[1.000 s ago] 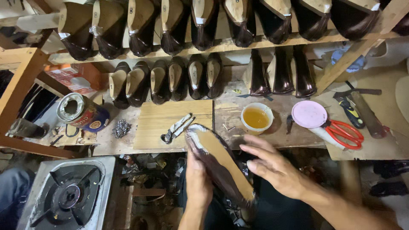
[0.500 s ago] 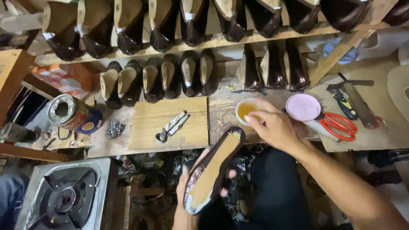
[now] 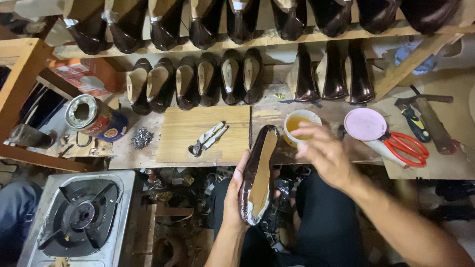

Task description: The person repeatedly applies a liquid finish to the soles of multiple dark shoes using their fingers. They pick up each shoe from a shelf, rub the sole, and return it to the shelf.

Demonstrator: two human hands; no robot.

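Shoe (image 3: 260, 173) gripped in left hand (image 3: 235, 193); right hand (image 3: 324, 155) at cup (image 3: 296, 123) rim.

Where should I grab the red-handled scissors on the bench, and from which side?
Take the scissors by the red handle loops, coming from above on the right. The loops lie flat and exposed, while the blade end looks tucked under the pink lid. The right hand is nearest.

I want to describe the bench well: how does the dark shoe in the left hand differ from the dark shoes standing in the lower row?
The dark shoe is gripped by the left hand, sole up, showing tan board. The lower-row shoes rest untouched on the wooden bench, their pale insides showing. All are glossy dark leather.
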